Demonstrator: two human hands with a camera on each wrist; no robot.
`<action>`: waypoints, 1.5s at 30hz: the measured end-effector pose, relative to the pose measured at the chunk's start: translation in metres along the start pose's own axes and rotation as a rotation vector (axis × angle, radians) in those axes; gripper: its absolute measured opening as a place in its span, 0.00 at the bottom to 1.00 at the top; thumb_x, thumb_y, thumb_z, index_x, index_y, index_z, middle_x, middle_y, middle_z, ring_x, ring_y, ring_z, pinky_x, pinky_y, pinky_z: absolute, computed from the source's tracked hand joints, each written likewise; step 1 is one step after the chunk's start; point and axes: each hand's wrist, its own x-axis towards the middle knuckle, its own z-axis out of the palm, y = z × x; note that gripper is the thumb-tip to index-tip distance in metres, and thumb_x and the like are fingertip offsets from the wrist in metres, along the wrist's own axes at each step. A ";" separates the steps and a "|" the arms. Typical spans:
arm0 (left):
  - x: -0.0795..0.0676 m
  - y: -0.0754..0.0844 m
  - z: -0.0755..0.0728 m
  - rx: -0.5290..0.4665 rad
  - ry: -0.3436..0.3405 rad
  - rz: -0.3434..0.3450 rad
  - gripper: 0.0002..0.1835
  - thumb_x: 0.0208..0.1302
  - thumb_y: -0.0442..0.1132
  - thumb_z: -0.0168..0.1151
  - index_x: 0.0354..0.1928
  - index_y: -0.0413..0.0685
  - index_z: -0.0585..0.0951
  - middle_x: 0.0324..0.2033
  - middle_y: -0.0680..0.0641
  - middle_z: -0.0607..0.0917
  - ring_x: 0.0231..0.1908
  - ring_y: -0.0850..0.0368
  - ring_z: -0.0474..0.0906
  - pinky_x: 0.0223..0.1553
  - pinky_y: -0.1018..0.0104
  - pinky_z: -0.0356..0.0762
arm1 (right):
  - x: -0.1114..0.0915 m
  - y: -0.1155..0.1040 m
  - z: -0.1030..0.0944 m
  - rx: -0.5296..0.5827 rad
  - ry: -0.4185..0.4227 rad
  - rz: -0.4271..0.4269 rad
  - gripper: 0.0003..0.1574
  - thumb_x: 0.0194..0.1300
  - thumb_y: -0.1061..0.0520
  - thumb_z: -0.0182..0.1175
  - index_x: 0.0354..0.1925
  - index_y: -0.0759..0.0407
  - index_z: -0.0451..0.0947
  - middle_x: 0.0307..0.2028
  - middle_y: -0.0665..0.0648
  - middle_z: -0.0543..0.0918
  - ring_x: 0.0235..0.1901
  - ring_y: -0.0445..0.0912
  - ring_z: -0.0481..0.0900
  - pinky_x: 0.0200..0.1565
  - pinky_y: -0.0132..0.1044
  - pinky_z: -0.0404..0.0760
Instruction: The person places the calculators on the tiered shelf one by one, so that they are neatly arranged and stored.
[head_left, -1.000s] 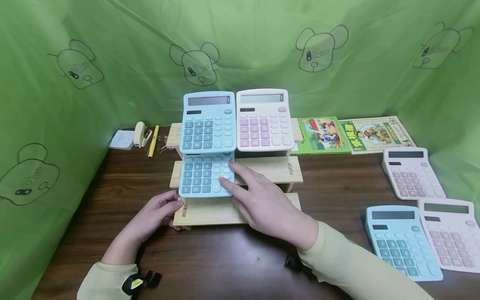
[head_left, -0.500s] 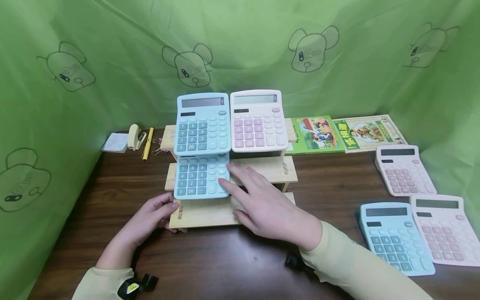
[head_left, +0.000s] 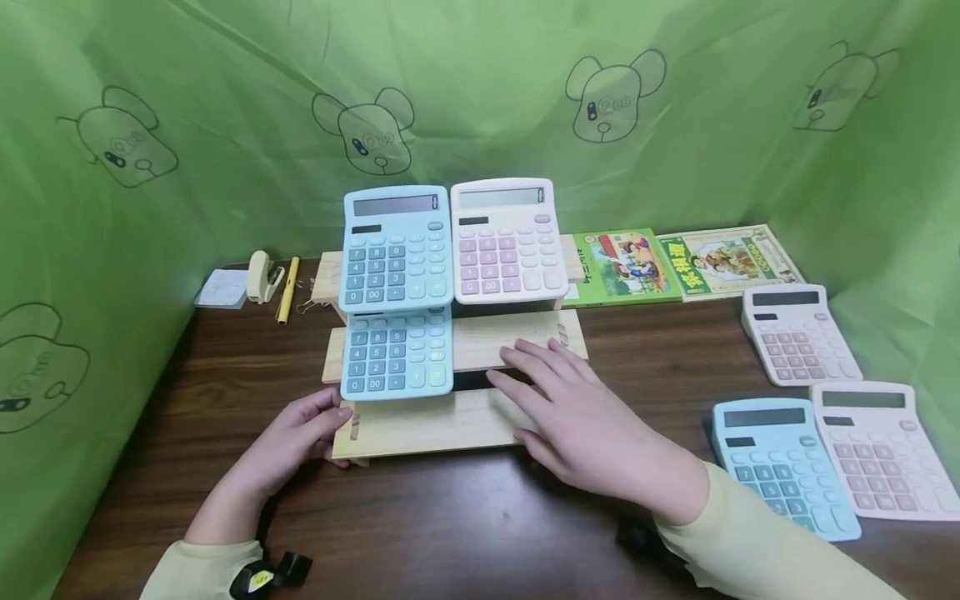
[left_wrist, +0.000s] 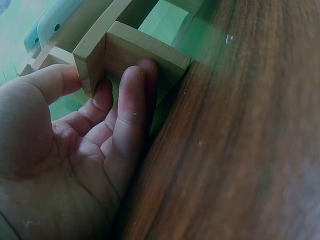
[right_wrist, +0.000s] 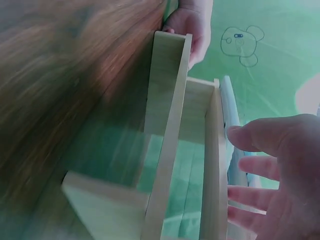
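A three-step wooden display stand rises in the middle of the head view. On its top step stand a light-blue calculator and a pink-and-white calculator side by side. A second blue calculator sits on the left of the middle step, its screen hidden by the one above. My left hand pinches the left end of the lowest step; in the left wrist view its thumb and forefinger close round the board's end. My right hand hovers over the right half of the lower steps, fingers spread, holding nothing.
At right on the brown table lie a blue calculator, a pink-and-white calculator and another pink one. Two picture books lie behind. A stapler, a yellow pen and paper are back left. Green fabric walls surround the table.
My right hand has left the right edge of the middle step's blue calculator and moved to the right. My left hand keeps its hold on the stand. The head view has shifted slightly.
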 end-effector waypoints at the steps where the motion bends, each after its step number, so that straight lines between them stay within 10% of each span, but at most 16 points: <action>1: 0.000 0.000 0.000 0.002 -0.004 0.008 0.20 0.76 0.44 0.48 0.57 0.33 0.69 0.41 0.33 0.81 0.35 0.40 0.83 0.30 0.44 0.82 | -0.004 0.002 -0.002 0.002 -0.002 0.009 0.45 0.60 0.47 0.63 0.71 0.56 0.60 0.70 0.61 0.60 0.71 0.57 0.52 0.70 0.58 0.47; 24: 0.000 -0.001 0.001 0.018 -0.009 0.012 0.21 0.76 0.44 0.48 0.58 0.34 0.69 0.42 0.33 0.81 0.35 0.39 0.83 0.31 0.45 0.83 | -0.107 0.042 -0.016 0.022 0.108 0.324 0.48 0.55 0.44 0.64 0.70 0.55 0.62 0.70 0.60 0.61 0.67 0.60 0.60 0.66 0.59 0.55; 45: 0.000 -0.003 0.001 0.021 0.030 -0.025 0.20 0.75 0.46 0.49 0.57 0.37 0.70 0.42 0.34 0.82 0.36 0.38 0.82 0.31 0.44 0.82 | -0.198 0.062 -0.016 -0.082 -0.106 0.744 0.74 0.48 0.28 0.69 0.75 0.63 0.43 0.72 0.74 0.45 0.68 0.73 0.42 0.58 0.78 0.41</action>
